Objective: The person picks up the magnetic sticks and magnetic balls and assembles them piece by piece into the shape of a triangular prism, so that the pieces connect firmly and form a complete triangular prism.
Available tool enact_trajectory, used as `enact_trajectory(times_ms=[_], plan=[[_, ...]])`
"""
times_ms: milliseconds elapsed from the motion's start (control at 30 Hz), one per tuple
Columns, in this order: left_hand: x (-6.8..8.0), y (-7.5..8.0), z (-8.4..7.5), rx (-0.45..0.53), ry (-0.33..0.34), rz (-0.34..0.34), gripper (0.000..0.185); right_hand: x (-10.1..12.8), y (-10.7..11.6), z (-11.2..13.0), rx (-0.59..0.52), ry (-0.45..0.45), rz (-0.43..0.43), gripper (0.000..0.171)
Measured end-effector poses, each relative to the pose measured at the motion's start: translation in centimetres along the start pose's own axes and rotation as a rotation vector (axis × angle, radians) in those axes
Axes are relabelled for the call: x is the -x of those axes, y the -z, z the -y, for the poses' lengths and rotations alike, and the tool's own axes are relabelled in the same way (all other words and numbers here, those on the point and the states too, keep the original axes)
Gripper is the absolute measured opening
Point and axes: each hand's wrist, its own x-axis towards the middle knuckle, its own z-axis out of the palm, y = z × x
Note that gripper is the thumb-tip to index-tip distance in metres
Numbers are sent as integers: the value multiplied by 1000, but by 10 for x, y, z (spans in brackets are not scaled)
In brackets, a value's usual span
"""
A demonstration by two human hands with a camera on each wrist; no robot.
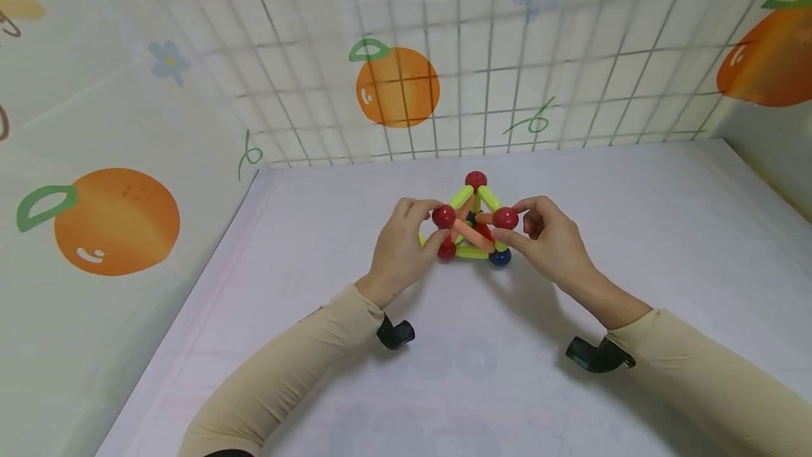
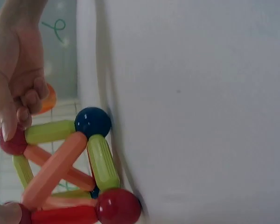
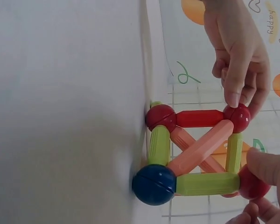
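Note:
A small frame of magnetic balls and sticks stands on the table, red and dark blue balls at its corners. Thumb and fingertips of my left hand [image 1: 402, 249] pinch the upper left red ball [image 1: 444, 216]. Opposite, my right hand [image 1: 555, 242] pinches the upper right red ball [image 1: 505, 218]. From the left ball an orange stick [image 1: 472, 235] slants down to the dark blue ball [image 1: 500, 256]. In the right wrist view, a red stick [image 3: 199, 118] joins two red balls, and a yellow-green stick [image 3: 207, 183] runs from the blue ball [image 3: 154, 185]. Another red ball [image 1: 476, 180] tops the far side.
A pale cloth covers the table [image 1: 304, 231]. Behind it rises a wire grid [image 1: 482, 76] with a printed orange-pattern sheet. Black wrist-camera mounts [image 1: 396, 335] hang under both sleeves.

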Motion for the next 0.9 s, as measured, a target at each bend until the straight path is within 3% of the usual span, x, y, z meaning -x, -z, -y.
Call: enact_trajectory(times_ms=[100,233,367,500,667,900], plan=[[0,4,9,15,62,45,46,-1,0,0,0,-6,4,49],[-2,8,33,-68,182,184,48,-1,0,-1,-1,-13,5,49],[-5,7,58,-165,240,348,49,-1,-1,-2,-2,-20,8,49],[-12,4,72,-180,265,473,48,0,0,-3,-10,-22,7,49],[-19,1,80,-192,285,525,44,0,-1,-3,-25,-28,13,49],[-25,-6,87,-186,258,556,38,1,1,-2,-23,-43,27,51]])
